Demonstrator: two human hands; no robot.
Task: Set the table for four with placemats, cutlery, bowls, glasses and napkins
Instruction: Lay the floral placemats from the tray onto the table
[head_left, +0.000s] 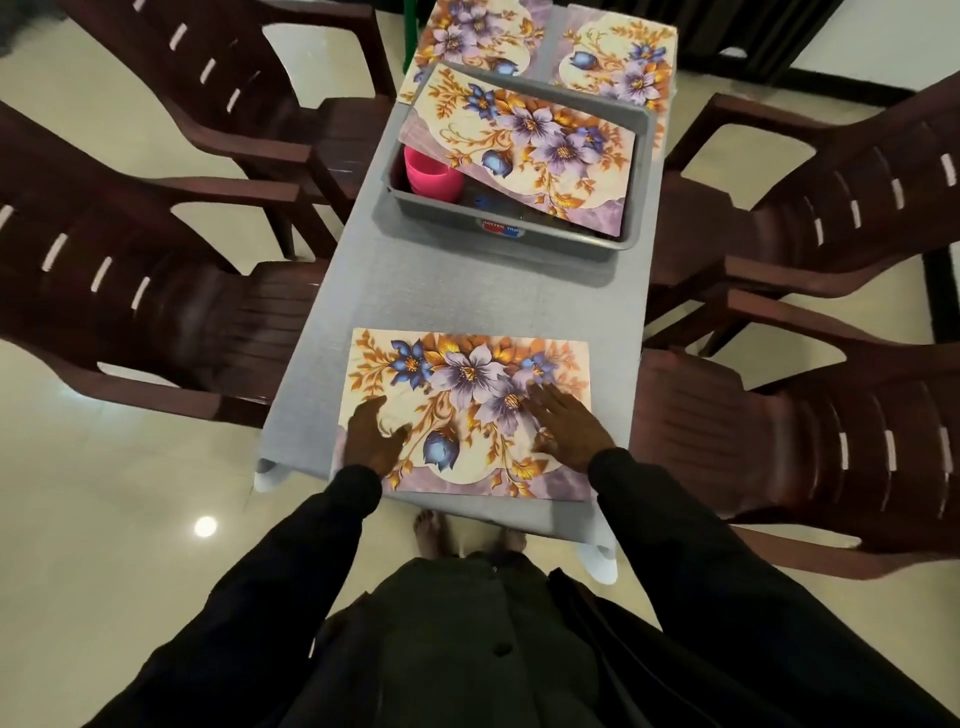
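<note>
dark sleeves run up from the bottom of the head view to both hands, which lie flat on the near placemat (467, 374). left hand (376, 436) rests palm down on its left part, thumb spread toward the middle. right hand (563, 423) rests on its right part, fingers (543, 397) straight, pointing away and a little left. neither hand grips anything; both lie open on the mat on the worktop (457, 291). bare feet (431, 530) show just past the worktop's near edge.

i cannot see most of what the grey tray (519, 240) holds. a tilted placemat (530, 140) lies across its top, leaving only pink cups (434, 174) showing at its left end and something dark beside them that i cannot make out. beyond the tray lie a far left placemat (478, 36) and a far right placemat (623, 57), both cut off by the top of the frame.

the near placemat's front edge sits close to the worktop's near edge. bare grey cloth lies open between this mat and the tray. brown chairs (156, 291) stand close along both long sides, two on each.
</note>
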